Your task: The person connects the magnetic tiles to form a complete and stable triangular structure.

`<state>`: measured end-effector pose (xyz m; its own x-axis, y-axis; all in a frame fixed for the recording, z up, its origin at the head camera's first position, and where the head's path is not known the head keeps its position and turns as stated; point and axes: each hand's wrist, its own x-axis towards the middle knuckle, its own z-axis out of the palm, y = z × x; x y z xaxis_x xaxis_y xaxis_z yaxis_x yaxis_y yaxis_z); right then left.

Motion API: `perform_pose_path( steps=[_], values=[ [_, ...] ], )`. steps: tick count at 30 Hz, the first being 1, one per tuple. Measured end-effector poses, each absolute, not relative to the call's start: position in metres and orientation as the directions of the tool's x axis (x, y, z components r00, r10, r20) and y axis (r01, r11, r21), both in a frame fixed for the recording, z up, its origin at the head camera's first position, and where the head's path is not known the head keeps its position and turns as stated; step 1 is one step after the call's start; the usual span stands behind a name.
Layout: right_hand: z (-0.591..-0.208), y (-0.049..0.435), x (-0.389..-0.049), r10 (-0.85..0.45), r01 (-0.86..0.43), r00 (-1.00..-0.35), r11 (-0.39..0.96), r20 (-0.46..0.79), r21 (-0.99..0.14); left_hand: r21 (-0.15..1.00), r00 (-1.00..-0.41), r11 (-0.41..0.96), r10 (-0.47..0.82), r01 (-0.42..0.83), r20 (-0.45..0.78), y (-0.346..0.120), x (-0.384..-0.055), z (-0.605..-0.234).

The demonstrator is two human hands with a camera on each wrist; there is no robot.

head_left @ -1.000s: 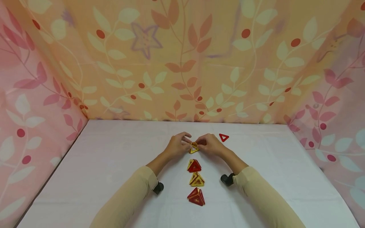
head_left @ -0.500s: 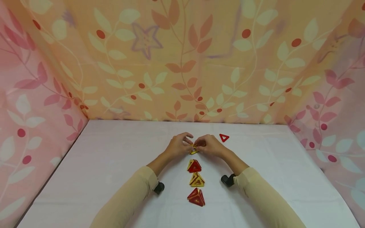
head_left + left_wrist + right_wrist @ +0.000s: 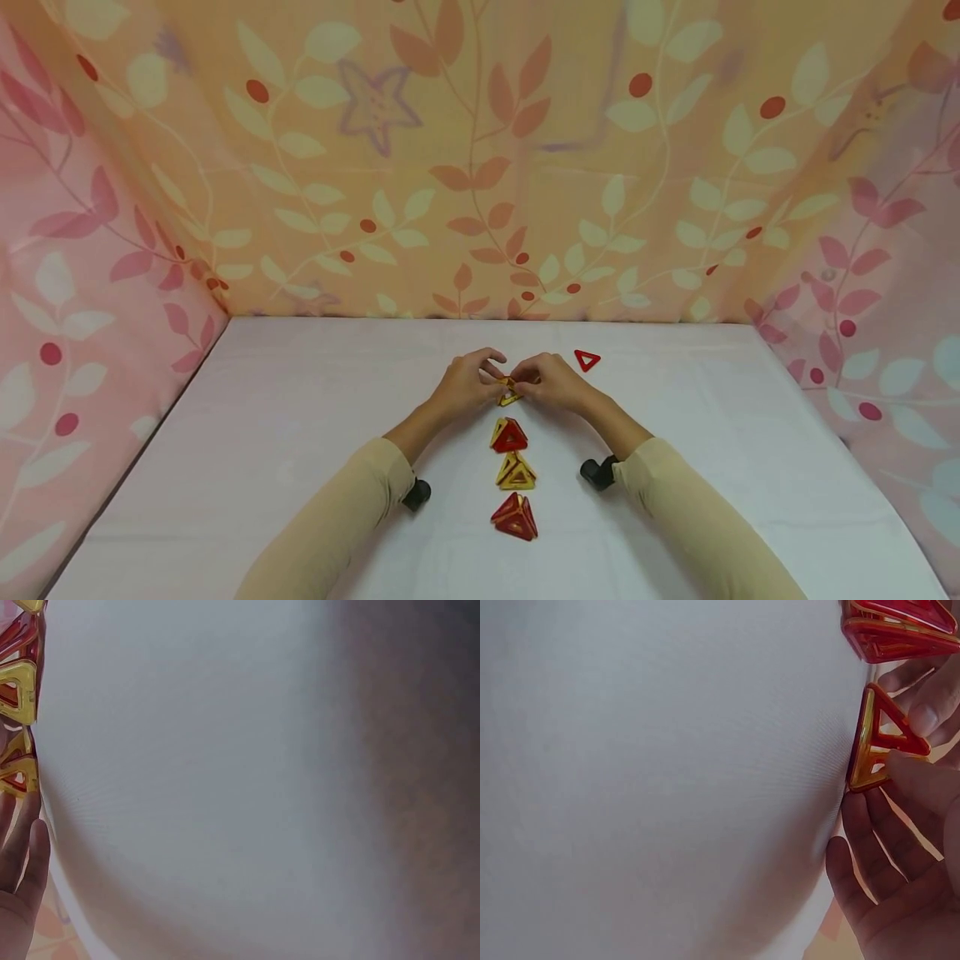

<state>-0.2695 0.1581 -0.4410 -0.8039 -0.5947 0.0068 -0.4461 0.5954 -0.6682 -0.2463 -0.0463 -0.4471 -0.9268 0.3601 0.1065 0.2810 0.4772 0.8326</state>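
Observation:
Both hands meet over a small pyramid of magnetic triangle tiles, yellow and red. My left hand holds its left side, with fingertips against a yellow tile in the left wrist view. My right hand grips the right side; in the right wrist view its thumb lies across the tiles' face. Nearer the body, three more tile pyramids stand in a row: red and yellow, mostly yellow and mostly red. Fingers partly cover the held tiles.
A loose red triangle tile lies flat beyond the right hand. The white-covered table meets a leaf-patterned cloth backdrop at the back. Patterned cloth also stands at both sides.
The hands stay in nearly the same place. Slight finger movement shows around the held tiles, and the whole view shifts a little. The other pyramids and the loose tile stay put.

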Motion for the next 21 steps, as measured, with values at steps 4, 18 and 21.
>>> perform_pose_path(
  steps=[4, 18, 21],
  values=[
    [-0.4399, 0.1575, -0.268, -0.591, -0.445, -0.807, 0.597, 0.01, -0.668, 0.828, -0.916, 0.469, 0.381, 0.308, 0.124, -0.0465, -0.2463, -0.4465],
    [-0.4393, 0.1546, -0.2647, -0.57, -0.448, -0.821, 0.624, 0.02, -0.641, 0.812, -0.905, 0.487, 0.41, 0.321, 0.112, -0.0477, -0.2488, -0.4493],
    [-0.4397, 0.1534, -0.2648, -0.562, -0.444, -0.827, 0.631, 0.02, -0.636, 0.815, -0.911, 0.491, 0.399, 0.308, 0.104, -0.0475, -0.2493, -0.4506]
  ],
)
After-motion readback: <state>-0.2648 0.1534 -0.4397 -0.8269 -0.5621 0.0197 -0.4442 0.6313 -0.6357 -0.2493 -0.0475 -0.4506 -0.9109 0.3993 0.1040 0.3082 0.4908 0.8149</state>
